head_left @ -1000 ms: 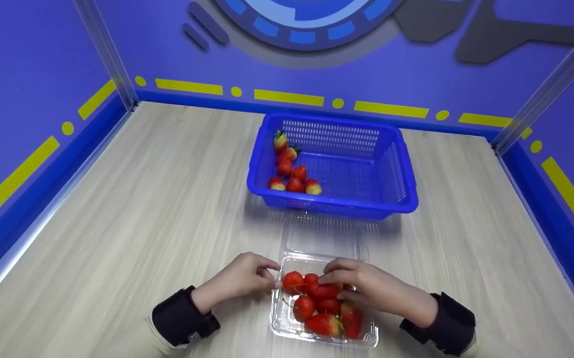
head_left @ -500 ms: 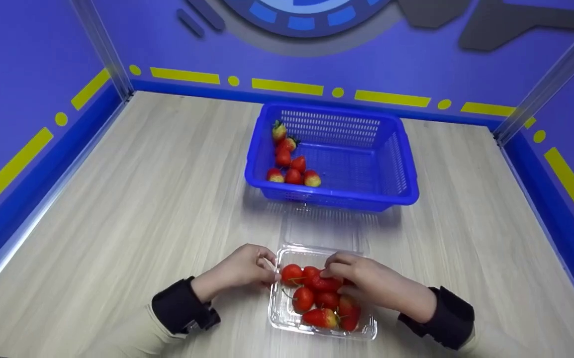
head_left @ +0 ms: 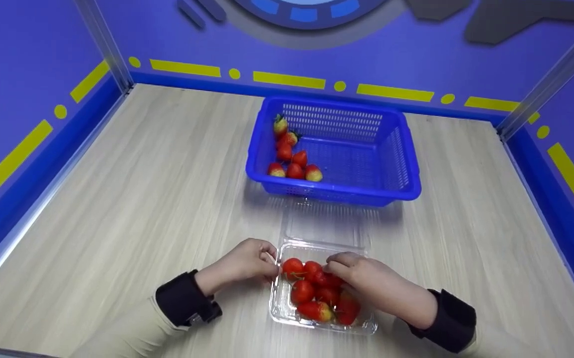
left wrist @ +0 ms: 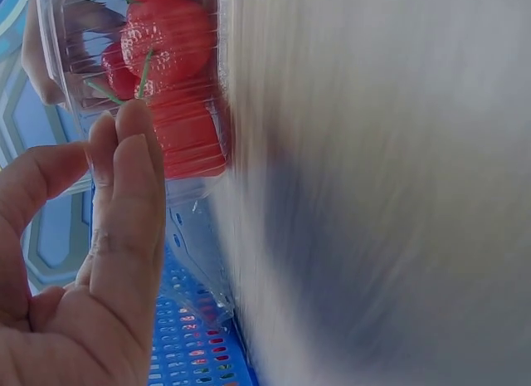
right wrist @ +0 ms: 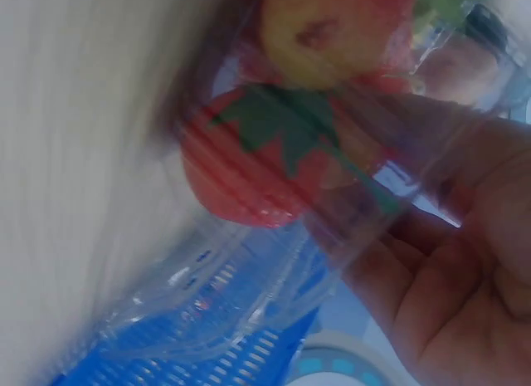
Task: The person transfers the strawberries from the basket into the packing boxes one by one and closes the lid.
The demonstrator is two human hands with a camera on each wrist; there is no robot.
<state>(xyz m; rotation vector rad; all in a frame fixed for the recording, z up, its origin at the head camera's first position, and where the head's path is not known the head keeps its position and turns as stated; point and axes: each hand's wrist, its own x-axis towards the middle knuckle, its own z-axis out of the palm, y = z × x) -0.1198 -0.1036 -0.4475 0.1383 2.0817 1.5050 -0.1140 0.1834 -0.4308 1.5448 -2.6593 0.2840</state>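
Note:
A clear plastic clamshell box (head_left: 282,306) stands near the front of the table, holding several strawberries and round red fruits with thin green stems. My left hand (head_left: 244,261) pinches its left rim between thumb and fingers; the left wrist view shows the fingers (left wrist: 124,187) upright at the wall beside a round red fruit (left wrist: 170,41). My right hand (head_left: 371,281) reaches over the right side, fingers curled around a strawberry (head_left: 333,280) that they partly cover. One red-and-yellow strawberry (head_left: 314,311) lies at the front. Through the wall, the right wrist view shows a leafy-topped red fruit (right wrist: 249,170).
Behind the box stands a blue plastic basket (head_left: 336,189), with several strawberries (head_left: 294,170) along its left side. The box's transparent lid (head_left: 324,223) lies folded back toward the basket. Blue panels (head_left: 207,42) enclose the wooden table (head_left: 177,164) at the back and sides.
My right fingers have sunk a little lower over the strawberry. The front strawberry and a round fruit have shifted slightly left inside the box. The left hand stays at the rim; the head view has tilted down.

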